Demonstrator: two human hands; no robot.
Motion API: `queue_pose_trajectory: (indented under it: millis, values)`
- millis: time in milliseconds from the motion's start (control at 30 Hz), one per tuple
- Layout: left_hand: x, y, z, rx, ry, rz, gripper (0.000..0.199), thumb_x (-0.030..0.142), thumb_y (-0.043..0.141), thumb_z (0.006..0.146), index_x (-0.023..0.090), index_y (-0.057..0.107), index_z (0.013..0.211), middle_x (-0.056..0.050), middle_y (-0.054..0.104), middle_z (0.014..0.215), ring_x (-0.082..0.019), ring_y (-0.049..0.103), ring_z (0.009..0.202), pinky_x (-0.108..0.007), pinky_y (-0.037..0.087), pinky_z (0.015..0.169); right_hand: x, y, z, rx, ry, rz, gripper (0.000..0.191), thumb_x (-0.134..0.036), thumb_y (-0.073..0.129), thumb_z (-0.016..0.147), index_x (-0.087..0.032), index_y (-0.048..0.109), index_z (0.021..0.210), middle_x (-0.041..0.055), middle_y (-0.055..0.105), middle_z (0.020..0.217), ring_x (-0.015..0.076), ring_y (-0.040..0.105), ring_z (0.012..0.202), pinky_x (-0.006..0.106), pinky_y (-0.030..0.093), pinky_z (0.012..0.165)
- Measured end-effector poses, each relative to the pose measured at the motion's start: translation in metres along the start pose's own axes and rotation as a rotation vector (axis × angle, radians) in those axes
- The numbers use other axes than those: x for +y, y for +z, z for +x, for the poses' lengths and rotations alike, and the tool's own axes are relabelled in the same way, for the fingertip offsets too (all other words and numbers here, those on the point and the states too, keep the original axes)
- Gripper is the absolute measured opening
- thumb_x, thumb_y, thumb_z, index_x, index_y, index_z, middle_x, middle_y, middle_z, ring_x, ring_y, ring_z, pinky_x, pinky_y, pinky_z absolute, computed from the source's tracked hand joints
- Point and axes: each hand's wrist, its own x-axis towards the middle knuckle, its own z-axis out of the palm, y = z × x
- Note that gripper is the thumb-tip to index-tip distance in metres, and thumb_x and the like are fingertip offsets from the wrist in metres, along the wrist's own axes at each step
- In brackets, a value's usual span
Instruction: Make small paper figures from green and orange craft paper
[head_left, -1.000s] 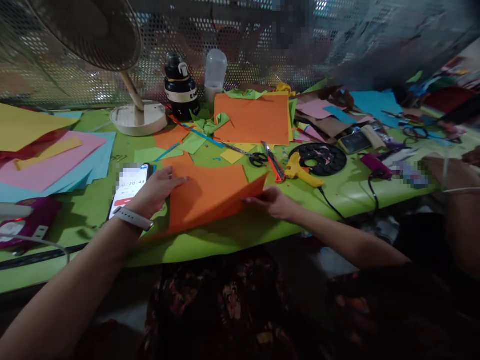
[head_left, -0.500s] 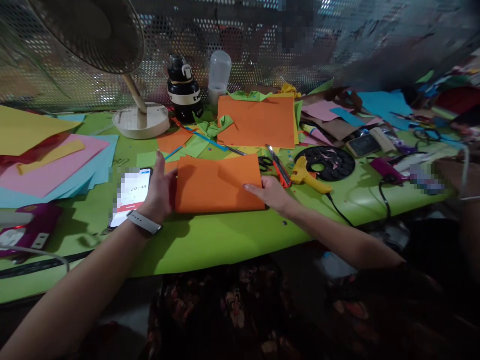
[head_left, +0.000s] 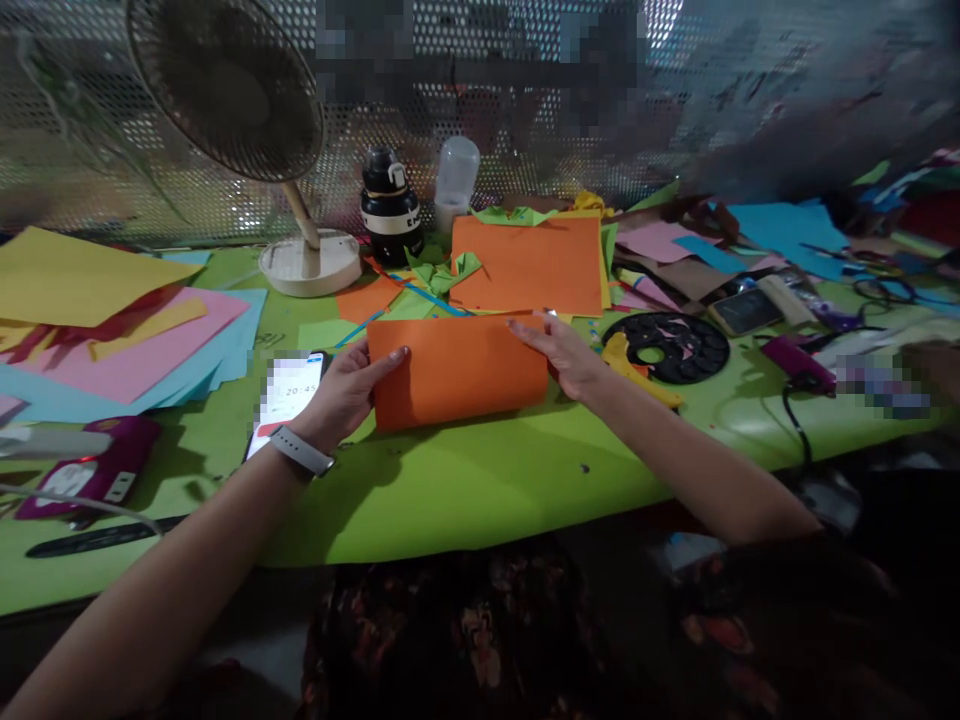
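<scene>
An orange sheet of paper (head_left: 461,375), seemingly folded over with a curved lower edge, is held by both hands above the green tabletop (head_left: 480,490). My left hand (head_left: 341,390) grips its left edge, thumb on the front face and fingers behind. At the upper right corner, my right hand (head_left: 562,352) holds the sheet between thumb and fingers. A lit phone (head_left: 292,385) lies beside my left wrist, partly covered. Just right of my right hand is a yellow glue gun (head_left: 637,372), partly hidden by that hand and forearm.
Behind the sheet lie more orange paper (head_left: 525,262) and green scraps (head_left: 442,272). A fan (head_left: 311,265), a black bottle (head_left: 391,225) and a clear container (head_left: 457,170) stand at the back. Coloured sheets (head_left: 165,345) are piled left. A black round tray (head_left: 701,350) sits right.
The orange paper has been raised and tilted. My left thumb now presses on its front, and my right hand has moved up to its top corner. The view has shifted slightly.
</scene>
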Motion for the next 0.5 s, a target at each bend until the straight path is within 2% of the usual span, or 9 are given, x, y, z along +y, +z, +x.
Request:
queue_pose_trajectory:
  millis: [67,167,367,500]
  values:
    - [0.001,0.0,0.001,0.001,0.012,0.0,0.043,0.028,0.08,0.071,0.021,0.066,0.11,-0.008,0.072,0.112,-0.023,0.069,0.101,-0.036,0.057,0.089,-0.003,0.002,0.002,-0.053,0.045,0.169,0.042,-0.048,0.074,0.074,-0.02,0.065,0.105,0.0102,0.07,0.111,0.0253,0.067,0.101,0.041,0.055,0.091]
    - [-0.001,-0.002,0.003,0.021,0.032,-0.011,0.043,0.028,0.081,0.07,0.022,0.065,0.11,-0.007,0.073,0.112,-0.023,0.069,0.1,-0.036,0.057,0.089,-0.001,0.006,0.002,-0.008,0.052,0.298,0.038,-0.041,0.08,0.069,-0.02,0.068,0.099,0.0077,0.073,0.104,0.0223,0.07,0.092,0.037,0.056,0.086]
    - [-0.002,-0.007,0.005,0.049,0.029,-0.002,0.047,0.028,0.08,0.07,0.021,0.064,0.113,-0.008,0.073,0.111,-0.024,0.07,0.1,-0.036,0.057,0.088,0.008,0.013,0.004,0.1,0.036,0.301,0.034,-0.042,0.082,0.065,-0.02,0.07,0.087,0.005,0.075,0.095,0.0201,0.071,0.083,0.035,0.058,0.08]
    - [0.0,-0.009,0.005,0.075,0.041,-0.005,0.045,0.029,0.079,0.072,0.022,0.064,0.113,-0.006,0.073,0.111,-0.023,0.07,0.099,-0.033,0.058,0.085,0.007,0.017,0.005,0.121,-0.014,0.247,0.031,-0.045,0.08,0.067,-0.021,0.069,0.082,0.0037,0.074,0.089,0.0185,0.07,0.079,0.033,0.057,0.074]
